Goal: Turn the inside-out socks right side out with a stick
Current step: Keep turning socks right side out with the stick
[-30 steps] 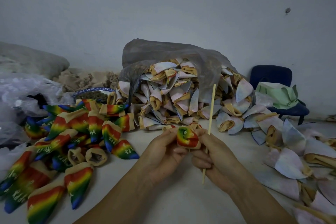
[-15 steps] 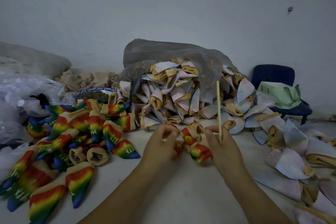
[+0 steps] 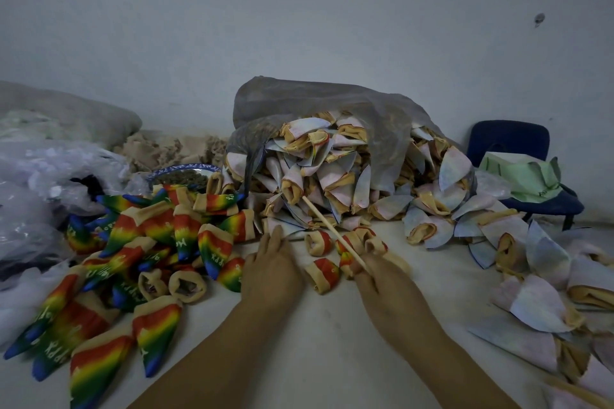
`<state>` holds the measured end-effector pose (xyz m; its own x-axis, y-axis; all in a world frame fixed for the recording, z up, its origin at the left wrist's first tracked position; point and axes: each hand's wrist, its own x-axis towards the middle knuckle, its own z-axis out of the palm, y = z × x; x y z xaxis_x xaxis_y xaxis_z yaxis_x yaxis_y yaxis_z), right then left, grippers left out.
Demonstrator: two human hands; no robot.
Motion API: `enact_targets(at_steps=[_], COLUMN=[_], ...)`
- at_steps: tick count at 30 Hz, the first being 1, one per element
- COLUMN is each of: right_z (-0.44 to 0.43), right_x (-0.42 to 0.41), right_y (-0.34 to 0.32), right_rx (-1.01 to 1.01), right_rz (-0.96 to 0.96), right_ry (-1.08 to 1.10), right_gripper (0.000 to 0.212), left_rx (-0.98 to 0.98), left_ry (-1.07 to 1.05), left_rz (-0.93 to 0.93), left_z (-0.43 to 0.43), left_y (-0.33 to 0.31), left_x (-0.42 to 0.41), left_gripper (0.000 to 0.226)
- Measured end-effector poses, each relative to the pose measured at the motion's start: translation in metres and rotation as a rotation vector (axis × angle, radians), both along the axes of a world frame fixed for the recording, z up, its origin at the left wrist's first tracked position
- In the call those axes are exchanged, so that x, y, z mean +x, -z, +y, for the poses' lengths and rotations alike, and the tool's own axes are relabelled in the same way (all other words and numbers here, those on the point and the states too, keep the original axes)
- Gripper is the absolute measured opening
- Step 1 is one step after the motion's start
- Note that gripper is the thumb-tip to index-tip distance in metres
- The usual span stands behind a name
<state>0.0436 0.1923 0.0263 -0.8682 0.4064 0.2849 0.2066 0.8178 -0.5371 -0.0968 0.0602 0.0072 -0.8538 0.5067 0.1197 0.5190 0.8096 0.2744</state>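
My right hand grips a thin wooden stick that slants up and left, its tip against the pale inside-out socks spilling from a grey plastic bag. My left hand lies on the table with its fingers stretched toward the foot of that pile, holding nothing. Between my hands lie rolled, half-turned socks with tan cuffs. A heap of rainbow socks turned right side out covers the table to the left.
More pale inside-out socks are scattered along the right side. A blue chair with green cloth stands at the back right. Clear plastic bags and a blue-rimmed bowl sit at the left.
Both hands let go of the rainbow sock, which now lies on the table. The stick has tilted from upright to slanting left, and my left hand has reached forward toward the pile.
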Motion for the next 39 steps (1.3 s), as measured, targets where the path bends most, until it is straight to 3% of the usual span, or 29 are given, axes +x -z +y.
enact_targets(at_steps=[4,8,10,12,17,19,23,29,37,39], right_z=[0.011,0.009,0.008,0.006,-0.002,-0.004,-0.007,-0.005,-0.011,-0.012], right_x=[0.002,-0.001,-0.002,-0.001,-0.001,-0.002,-0.001,0.000,-0.004,-0.003], right_y=[0.001,0.000,-0.003,-0.006,-0.013,-0.013,-0.014,-0.009,-0.009,-0.009], right_rx=[-0.077,-0.075,-0.071,-0.092,-0.148,-0.097,-0.124,-0.354,-0.355,-0.362], right_rz=[0.133,0.248,0.316,0.364,0.393,0.370,0.411,0.445,0.415,0.400], right_ry=[0.062,0.060,0.025,0.007,-0.010,-0.026,-0.068,0.020,-0.006,-0.028], right_gripper=[0.019,0.019,0.017,0.015,0.054,0.049,0.017,0.014,0.014,0.014], left_rx=[0.143,0.743,1.022,1.127,1.133,1.124,1.044,1.016,1.097,1.109], left_ry=[-0.017,-0.009,0.041,0.094,0.221,0.241,0.273,0.263,0.158,0.163], left_rz=[0.074,0.261,0.174,0.047,-0.239,-0.297,-0.361,-0.475,-0.662,-0.692], left_z=[-0.004,-0.007,-0.005,-0.001,0.011,0.014,0.017,0.016,0.019,0.020], left_y=[-0.004,-0.014,-0.020,-0.021,-0.018,-0.017,-0.021,-0.022,-0.023,-0.024], left_x=[0.005,0.013,0.022,0.029,0.041,0.045,0.052,0.054,0.053,0.052], left_gripper=[0.059,0.036,0.038,0.029,0.028,0.028,0.018,0.051,0.018,0.019])
